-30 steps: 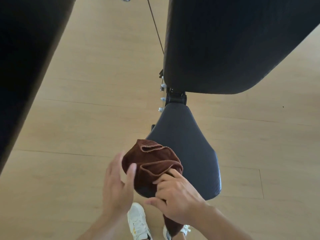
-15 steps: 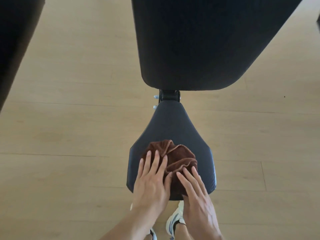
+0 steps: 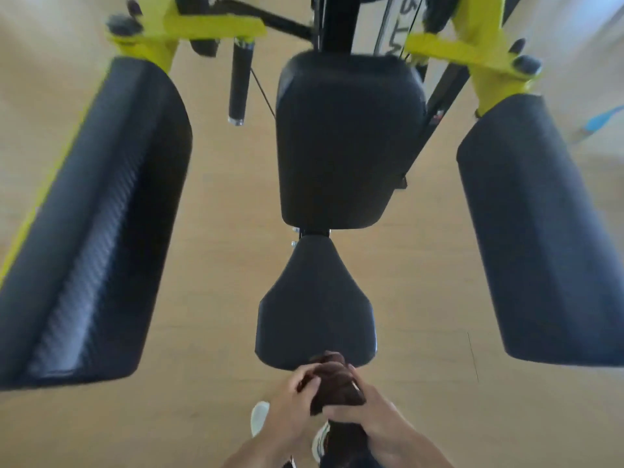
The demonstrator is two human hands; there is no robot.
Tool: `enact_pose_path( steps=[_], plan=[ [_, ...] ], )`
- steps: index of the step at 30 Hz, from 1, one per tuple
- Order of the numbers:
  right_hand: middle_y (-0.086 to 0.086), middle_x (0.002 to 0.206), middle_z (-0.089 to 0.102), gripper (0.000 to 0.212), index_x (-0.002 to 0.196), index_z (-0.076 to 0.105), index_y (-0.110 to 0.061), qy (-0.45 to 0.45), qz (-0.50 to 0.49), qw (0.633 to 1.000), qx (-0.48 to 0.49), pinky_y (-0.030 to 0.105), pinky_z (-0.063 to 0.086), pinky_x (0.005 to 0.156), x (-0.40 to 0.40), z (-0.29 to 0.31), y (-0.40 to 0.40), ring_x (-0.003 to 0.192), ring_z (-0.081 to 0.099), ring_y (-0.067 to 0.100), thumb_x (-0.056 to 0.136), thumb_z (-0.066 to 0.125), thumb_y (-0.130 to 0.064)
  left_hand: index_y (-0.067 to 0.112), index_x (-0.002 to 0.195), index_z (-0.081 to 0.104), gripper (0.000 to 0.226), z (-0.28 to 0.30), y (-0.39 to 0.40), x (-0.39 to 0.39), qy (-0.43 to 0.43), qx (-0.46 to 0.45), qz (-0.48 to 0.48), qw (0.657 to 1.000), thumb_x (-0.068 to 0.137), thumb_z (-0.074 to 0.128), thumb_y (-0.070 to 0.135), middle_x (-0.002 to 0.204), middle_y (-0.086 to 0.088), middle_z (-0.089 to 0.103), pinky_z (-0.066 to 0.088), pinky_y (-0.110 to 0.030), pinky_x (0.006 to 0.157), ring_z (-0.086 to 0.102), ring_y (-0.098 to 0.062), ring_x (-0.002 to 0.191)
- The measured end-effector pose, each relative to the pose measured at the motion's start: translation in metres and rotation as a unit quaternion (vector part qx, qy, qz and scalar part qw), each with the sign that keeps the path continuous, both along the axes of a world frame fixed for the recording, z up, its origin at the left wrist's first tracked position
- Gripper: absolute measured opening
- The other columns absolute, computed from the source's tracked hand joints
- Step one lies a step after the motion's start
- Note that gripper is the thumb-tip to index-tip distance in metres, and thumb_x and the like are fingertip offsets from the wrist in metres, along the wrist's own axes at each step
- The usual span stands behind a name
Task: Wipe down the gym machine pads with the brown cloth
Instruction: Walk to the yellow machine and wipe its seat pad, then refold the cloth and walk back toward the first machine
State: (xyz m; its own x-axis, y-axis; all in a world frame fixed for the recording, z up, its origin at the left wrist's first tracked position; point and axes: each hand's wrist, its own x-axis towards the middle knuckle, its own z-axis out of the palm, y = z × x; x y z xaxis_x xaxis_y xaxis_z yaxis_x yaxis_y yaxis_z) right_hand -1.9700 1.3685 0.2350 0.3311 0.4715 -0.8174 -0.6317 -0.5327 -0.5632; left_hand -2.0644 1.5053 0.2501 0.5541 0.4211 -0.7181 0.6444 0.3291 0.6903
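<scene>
Padded gym machine seen from above, over a pale wood floor. At far left, a long black arm pad hangs from a yellow frame. In the centre, an upright back pad stands above a smaller seat pad. At far right, a second arm pad mirrors the first.

Near the bottom centre, both hands hold the brown cloth, which is bunched at the near edge of the seat pad. The left hand curls its fingers around the left side of the cloth. The right hand grips the right side, with a tail of cloth hanging below it.

The step in hand appears to be gathering the cloth between pads. To do it well, it likely helps to fold the cloth into a flat wad, then wipe each pad in long overlapping strokes, edges included.

Motion blur softens the whole picture. The arm pads are cut off at the sides, the top of the frame is cropped, and the hands hide most of the cloth's folds. A white shoe peeks out below the hands.
</scene>
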Motion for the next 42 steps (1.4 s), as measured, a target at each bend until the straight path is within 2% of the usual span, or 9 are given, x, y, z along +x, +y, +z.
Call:
enact_pose_path(
  steps=[3,7,13,16,20,24,31,38,42],
  plan=[
    [0.004,0.116,0.077,0.120,0.143,0.046,-0.040,-0.003,-0.070,0.997,0.033,0.049,0.051,0.106,-0.012,0.045,0.011,0.111,0.073,0.025,0.039,0.105,-0.042,0.011,0.095,0.078,0.034,0.047,0.018,-0.021,-0.040,-0.069,0.079,0.994,0.085,0.060,-0.017,0.095,-0.017,0.078,0.054,-0.035,0.076,0.071,-0.026,0.086],
    [0.020,0.118,0.074,0.062,0.129,0.068,-0.022,-0.017,-0.018,0.991,0.134,0.050,0.053,0.104,-0.009,0.115,0.030,0.112,0.071,0.034,0.073,0.090,-0.028,0.004,0.112,0.069,0.047,0.112,0.039,-0.034,-0.122,-0.098,0.133,0.979,0.077,0.059,-0.026,0.106,-0.014,0.077,0.054,-0.032,0.079,0.071,-0.025,0.097],
    [0.009,0.102,0.074,0.008,0.098,0.073,-0.016,-0.165,0.015,0.979,0.123,0.049,0.053,0.098,-0.020,0.174,0.049,0.102,0.070,0.030,0.092,0.075,-0.020,0.016,0.130,0.059,0.059,0.151,0.051,-0.042,-0.151,-0.131,0.187,0.962,0.080,0.072,-0.013,0.128,-0.001,0.064,0.052,-0.036,0.096,0.062,-0.023,0.119],
    [0.025,0.101,0.068,0.012,0.092,0.066,-0.019,-0.179,-0.009,0.972,0.153,0.045,0.056,0.087,-0.026,0.195,0.049,0.092,0.067,0.033,0.093,0.071,-0.029,0.006,0.124,0.065,0.056,0.158,0.049,-0.045,-0.150,-0.171,0.131,0.965,0.072,0.086,0.010,0.114,-0.016,0.075,0.058,-0.035,0.083,0.073,-0.028,0.103],
    [0.012,0.084,0.063,0.021,0.091,0.055,-0.006,-0.205,-0.050,0.961,0.179,0.021,0.050,0.065,-0.029,0.216,0.037,0.076,0.060,0.016,0.093,0.071,-0.019,0.010,0.116,0.073,0.058,0.160,0.044,-0.052,-0.166,-0.133,0.059,0.975,0.062,0.091,0.021,0.114,-0.017,0.075,0.054,-0.044,0.100,0.070,-0.034,0.111],
    [0.008,0.077,0.060,0.051,0.086,0.048,0.004,-0.229,-0.041,0.964,0.129,0.029,0.049,0.068,-0.025,0.226,0.017,0.074,0.058,0.017,0.080,0.084,-0.030,0.016,0.106,0.077,0.049,0.168,0.039,-0.046,-0.194,-0.048,0.019,0.980,0.059,0.091,0.013,0.106,-0.010,0.077,0.058,-0.036,0.088,0.072,-0.027,0.104],
    [0.007,0.090,0.078,0.018,0.099,0.076,-0.007,-0.185,-0.126,0.971,0.087,0.033,0.053,0.085,-0.019,0.224,-0.029,0.088,0.068,0.018,0.092,0.072,-0.024,0.019,0.095,0.075,0.036,0.175,0.003,-0.027,-0.208,0.080,-0.102,0.969,0.068,0.086,-0.003,0.087,0.002,0.076,0.054,-0.020,0.075,0.070,-0.012,0.084],
    [0.012,0.088,0.073,0.009,0.094,0.067,-0.012,-0.259,-0.256,0.929,0.068,0.031,0.058,0.056,-0.013,0.224,-0.114,0.078,0.068,0.020,0.101,0.063,-0.016,0.032,0.091,0.070,0.043,0.152,-0.071,0.006,-0.102,0.200,-0.321,0.920,0.055,0.082,0.053,0.098,0.016,0.066,0.053,-0.025,0.079,0.065,-0.006,0.089],
    [0.007,0.080,0.068,0.010,0.091,0.062,-0.008,-0.270,-0.306,0.908,0.095,0.031,0.052,0.060,0.005,0.237,-0.188,0.075,0.060,0.020,0.100,0.063,-0.012,0.034,0.072,0.066,0.029,0.146,-0.138,0.035,-0.052,0.171,-0.456,0.872,0.062,0.080,0.057,0.072,0.015,0.067,0.049,-0.024,0.066,0.067,-0.015,0.074]
  ],
)
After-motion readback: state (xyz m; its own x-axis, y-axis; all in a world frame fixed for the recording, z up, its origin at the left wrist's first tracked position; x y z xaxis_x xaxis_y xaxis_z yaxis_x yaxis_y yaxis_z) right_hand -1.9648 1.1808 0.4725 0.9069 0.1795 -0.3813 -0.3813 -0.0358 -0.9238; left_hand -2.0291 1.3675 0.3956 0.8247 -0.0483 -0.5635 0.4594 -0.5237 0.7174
